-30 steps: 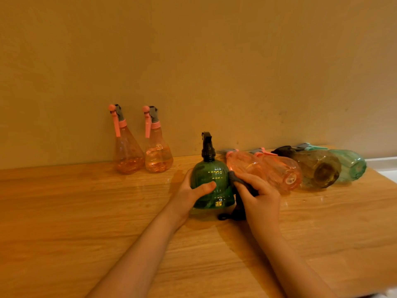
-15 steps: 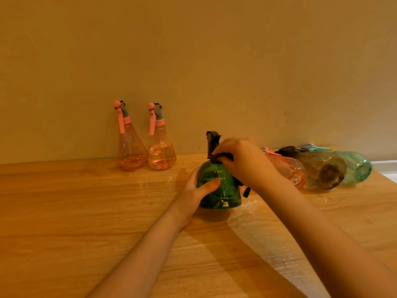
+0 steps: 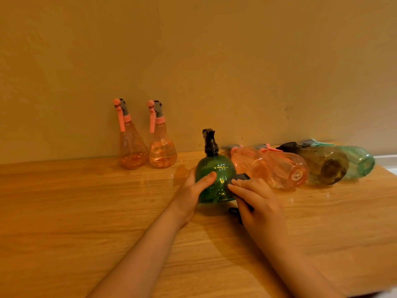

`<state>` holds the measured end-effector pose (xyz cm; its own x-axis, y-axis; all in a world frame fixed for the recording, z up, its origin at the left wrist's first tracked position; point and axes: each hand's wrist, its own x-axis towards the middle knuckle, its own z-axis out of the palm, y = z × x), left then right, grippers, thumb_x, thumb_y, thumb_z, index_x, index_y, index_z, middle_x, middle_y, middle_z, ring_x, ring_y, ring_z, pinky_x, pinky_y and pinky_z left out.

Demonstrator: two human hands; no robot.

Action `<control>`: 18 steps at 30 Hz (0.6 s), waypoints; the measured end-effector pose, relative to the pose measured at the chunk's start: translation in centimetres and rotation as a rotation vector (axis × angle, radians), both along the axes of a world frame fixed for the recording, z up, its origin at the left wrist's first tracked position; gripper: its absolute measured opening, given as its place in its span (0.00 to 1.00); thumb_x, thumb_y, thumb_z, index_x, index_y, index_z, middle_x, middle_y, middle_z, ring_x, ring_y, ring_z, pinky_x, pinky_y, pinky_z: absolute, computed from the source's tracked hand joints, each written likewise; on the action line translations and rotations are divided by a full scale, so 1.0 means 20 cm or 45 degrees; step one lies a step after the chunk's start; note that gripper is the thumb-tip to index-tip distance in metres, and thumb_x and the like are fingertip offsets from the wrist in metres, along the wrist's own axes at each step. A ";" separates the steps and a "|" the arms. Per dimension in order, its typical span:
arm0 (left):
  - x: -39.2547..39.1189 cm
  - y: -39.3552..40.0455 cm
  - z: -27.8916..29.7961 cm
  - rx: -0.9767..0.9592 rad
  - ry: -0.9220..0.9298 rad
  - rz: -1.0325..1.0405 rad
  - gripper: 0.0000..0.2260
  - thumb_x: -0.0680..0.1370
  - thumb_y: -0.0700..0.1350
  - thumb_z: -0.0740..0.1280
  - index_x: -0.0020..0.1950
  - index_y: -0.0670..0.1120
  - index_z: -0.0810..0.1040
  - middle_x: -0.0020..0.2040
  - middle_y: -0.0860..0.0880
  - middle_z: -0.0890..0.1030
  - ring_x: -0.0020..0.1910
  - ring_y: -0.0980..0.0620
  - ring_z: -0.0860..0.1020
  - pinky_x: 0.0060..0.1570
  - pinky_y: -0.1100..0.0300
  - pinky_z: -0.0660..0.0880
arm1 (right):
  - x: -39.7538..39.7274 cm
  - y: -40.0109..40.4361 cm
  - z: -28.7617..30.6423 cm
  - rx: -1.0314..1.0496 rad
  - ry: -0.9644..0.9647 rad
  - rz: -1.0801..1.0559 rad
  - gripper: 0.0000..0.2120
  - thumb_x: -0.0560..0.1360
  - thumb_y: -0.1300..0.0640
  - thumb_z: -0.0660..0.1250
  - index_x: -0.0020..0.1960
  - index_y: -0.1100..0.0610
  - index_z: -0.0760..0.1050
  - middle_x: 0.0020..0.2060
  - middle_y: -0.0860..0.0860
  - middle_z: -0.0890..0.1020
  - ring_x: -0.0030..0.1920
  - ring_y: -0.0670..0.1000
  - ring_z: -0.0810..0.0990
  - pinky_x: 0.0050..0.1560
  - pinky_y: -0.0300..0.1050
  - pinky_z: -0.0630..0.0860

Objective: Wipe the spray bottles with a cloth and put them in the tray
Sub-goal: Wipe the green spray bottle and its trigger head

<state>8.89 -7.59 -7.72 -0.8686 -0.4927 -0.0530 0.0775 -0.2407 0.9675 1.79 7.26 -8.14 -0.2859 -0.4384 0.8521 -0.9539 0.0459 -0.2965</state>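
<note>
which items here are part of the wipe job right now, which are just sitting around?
In use:
- green bottle, upright, held by left hand
- dark cloth, pressed to its side by right hand

Sitting:
- two pink bottles upright by the wall
- four bottles lying on their sides on the wooden table
- no tray in view

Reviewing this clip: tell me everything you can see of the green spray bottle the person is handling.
The green spray bottle stands upright on the wooden table, in front of bottles lying on their sides. Its round, ribbed body looks like translucent green plastic; a black collar and trigger head top it. The left hand grips its left side, thumb across the front. The right hand presses a dark cloth against its right side. Whether it holds liquid cannot be told.
</note>
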 end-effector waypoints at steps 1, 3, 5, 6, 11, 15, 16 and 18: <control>0.00 0.00 0.00 0.001 -0.003 -0.001 0.35 0.62 0.56 0.74 0.67 0.50 0.71 0.58 0.45 0.81 0.57 0.45 0.80 0.58 0.47 0.76 | 0.00 0.01 0.00 0.006 -0.002 0.014 0.09 0.72 0.66 0.66 0.50 0.64 0.81 0.46 0.55 0.82 0.48 0.49 0.76 0.51 0.35 0.72; 0.00 0.00 -0.01 0.012 -0.003 0.002 0.32 0.65 0.54 0.72 0.67 0.50 0.71 0.58 0.45 0.81 0.57 0.45 0.80 0.58 0.47 0.77 | 0.00 0.03 -0.01 0.013 -0.014 0.040 0.10 0.73 0.64 0.63 0.50 0.64 0.81 0.46 0.55 0.82 0.47 0.49 0.76 0.51 0.36 0.72; 0.00 0.00 -0.01 0.022 -0.008 0.009 0.29 0.66 0.53 0.71 0.66 0.50 0.72 0.58 0.45 0.81 0.57 0.45 0.80 0.56 0.47 0.77 | 0.01 0.03 -0.01 0.020 -0.017 0.057 0.10 0.73 0.64 0.62 0.49 0.63 0.81 0.46 0.54 0.82 0.47 0.50 0.76 0.50 0.36 0.73; 0.00 0.00 -0.01 0.023 -0.009 0.017 0.28 0.66 0.53 0.71 0.65 0.50 0.73 0.58 0.45 0.81 0.57 0.45 0.80 0.55 0.48 0.77 | 0.01 0.03 -0.01 0.026 -0.017 0.063 0.10 0.73 0.64 0.62 0.49 0.63 0.81 0.46 0.54 0.82 0.47 0.50 0.76 0.50 0.36 0.73; 0.00 -0.03 0.01 0.154 0.035 0.074 0.26 0.65 0.52 0.75 0.62 0.48 0.75 0.55 0.44 0.82 0.55 0.44 0.81 0.50 0.50 0.78 | 0.02 0.02 -0.02 0.043 -0.008 0.096 0.10 0.73 0.62 0.63 0.47 0.62 0.82 0.45 0.53 0.82 0.47 0.48 0.76 0.50 0.34 0.72; -0.01 -0.05 0.00 0.182 0.035 0.085 0.26 0.66 0.52 0.70 0.62 0.47 0.75 0.56 0.43 0.82 0.57 0.42 0.80 0.57 0.46 0.76 | 0.01 0.02 -0.02 -0.017 -0.038 0.089 0.10 0.73 0.62 0.63 0.48 0.62 0.81 0.47 0.52 0.81 0.49 0.48 0.77 0.54 0.33 0.71; -0.01 -0.05 0.00 0.163 0.031 0.079 0.26 0.66 0.52 0.70 0.62 0.47 0.75 0.56 0.43 0.82 0.57 0.43 0.79 0.57 0.46 0.76 | 0.01 0.03 -0.01 -0.064 -0.073 0.078 0.09 0.73 0.62 0.63 0.49 0.62 0.81 0.47 0.51 0.81 0.50 0.47 0.77 0.54 0.33 0.72; -0.01 -0.04 0.00 0.109 0.021 0.057 0.25 0.66 0.52 0.71 0.62 0.49 0.75 0.56 0.44 0.81 0.57 0.44 0.80 0.57 0.47 0.76 | 0.00 0.03 0.03 -0.162 -0.151 0.032 0.08 0.72 0.62 0.66 0.49 0.61 0.80 0.47 0.50 0.80 0.50 0.46 0.77 0.53 0.33 0.72</control>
<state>8.66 -8.46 -7.65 -0.8470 -0.5251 -0.0827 0.1054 -0.3183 0.9421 1.71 7.81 -7.60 -0.3784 -0.3374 0.8620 -0.9122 -0.0222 -0.4092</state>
